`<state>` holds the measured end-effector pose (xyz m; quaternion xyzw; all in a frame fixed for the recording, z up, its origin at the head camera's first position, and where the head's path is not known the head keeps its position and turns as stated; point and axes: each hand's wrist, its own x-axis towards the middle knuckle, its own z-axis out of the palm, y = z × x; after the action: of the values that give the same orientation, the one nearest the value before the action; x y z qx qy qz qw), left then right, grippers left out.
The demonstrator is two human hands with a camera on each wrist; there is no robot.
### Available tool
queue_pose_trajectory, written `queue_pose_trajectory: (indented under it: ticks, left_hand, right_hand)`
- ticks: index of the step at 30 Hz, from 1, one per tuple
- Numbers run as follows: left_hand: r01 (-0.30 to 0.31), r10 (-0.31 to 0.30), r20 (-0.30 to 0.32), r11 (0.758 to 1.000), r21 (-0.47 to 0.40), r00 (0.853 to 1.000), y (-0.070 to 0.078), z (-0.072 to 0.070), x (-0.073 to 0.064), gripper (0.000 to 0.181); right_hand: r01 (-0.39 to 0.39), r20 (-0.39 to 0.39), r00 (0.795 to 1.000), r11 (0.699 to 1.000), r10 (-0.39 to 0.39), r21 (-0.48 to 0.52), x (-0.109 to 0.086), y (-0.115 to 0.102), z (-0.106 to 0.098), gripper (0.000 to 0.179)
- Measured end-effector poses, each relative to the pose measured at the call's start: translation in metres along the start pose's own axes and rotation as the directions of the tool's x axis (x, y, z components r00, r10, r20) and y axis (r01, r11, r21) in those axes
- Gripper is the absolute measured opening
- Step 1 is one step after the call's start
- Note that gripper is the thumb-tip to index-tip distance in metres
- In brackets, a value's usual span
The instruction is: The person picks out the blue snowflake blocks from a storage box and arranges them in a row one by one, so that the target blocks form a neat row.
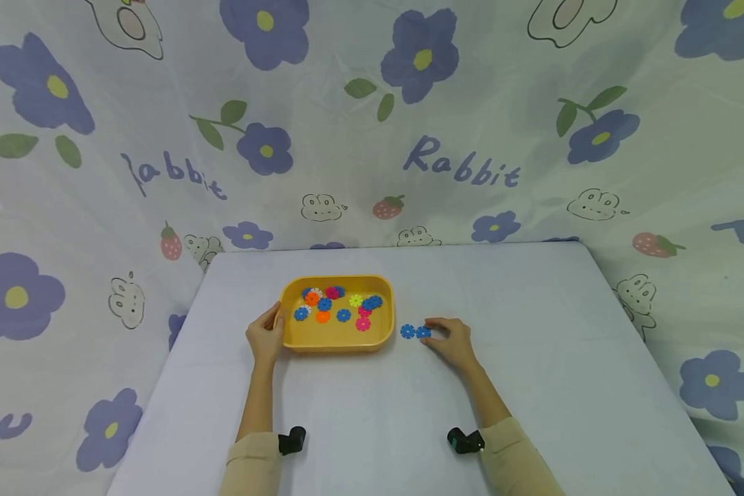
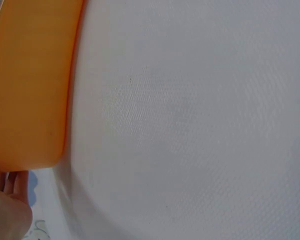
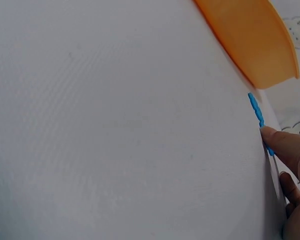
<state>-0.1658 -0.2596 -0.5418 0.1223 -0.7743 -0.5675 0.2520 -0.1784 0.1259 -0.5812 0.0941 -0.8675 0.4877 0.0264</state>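
Note:
My left hand (image 1: 265,337) grips the left end of a yellow tray (image 1: 328,348). In the left wrist view, the fingers (image 2: 19,185) bend behind the tray's orange-looking corner. Several flower-shaped plastic discs lie in the tray, such as an orange disc (image 1: 323,317), a pink disc (image 1: 362,324) and a yellow disc (image 1: 355,300). Right of the tray, my right hand (image 1: 452,344) pinches a blue disc (image 1: 423,333) between thumb and finger. A second blue disc (image 1: 407,332) lies edge to edge with it. Seen side-on in the right wrist view, the blue discs (image 3: 255,107) form one thin strip.
A white cloth (image 1: 372,427) covers the table. Behind and at both sides hangs a curtain (image 1: 347,138) printed with flowers, rabbits and strawberries. Small black cameras (image 1: 293,441) are strapped by both sleeves.

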Motion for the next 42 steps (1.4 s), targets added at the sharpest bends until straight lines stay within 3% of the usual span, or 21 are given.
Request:
queue_pose_trajectory:
  ticks: [10,17,31,42]
  left_hand:
    - [0.007,-0.007,0.004,1.0,-0.004,1.0,0.003,-0.001,-0.001,0.028]
    - [-0.027,0.027,0.024,1.0,-0.001,0.999,0.034,-0.005,-0.01,0.028]
    - [-0.028,0.028,0.032,1.0,-0.004,0.999,0.037,-0.005,-0.012,0.027]
    - [-0.036,0.036,0.031,0.999,-0.014,0.999,0.036,-0.005,-0.011,0.027]
  right_hand:
    - [0.008,-0.001,1.0,1.0,-0.008,-0.018,-0.002,-0.004,0.002,0.039]
    - [0.059,-0.029,0.998,0.998,-0.059,-0.015,-0.003,-0.006,0.003,0.041]
    - [0.017,-0.054,0.998,0.999,-0.015,0.032,-0.005,-0.005,0.003,0.04]
    - [0.056,-0.069,0.996,0.998,-0.054,0.03,-0.004,-0.005,0.003,0.041]
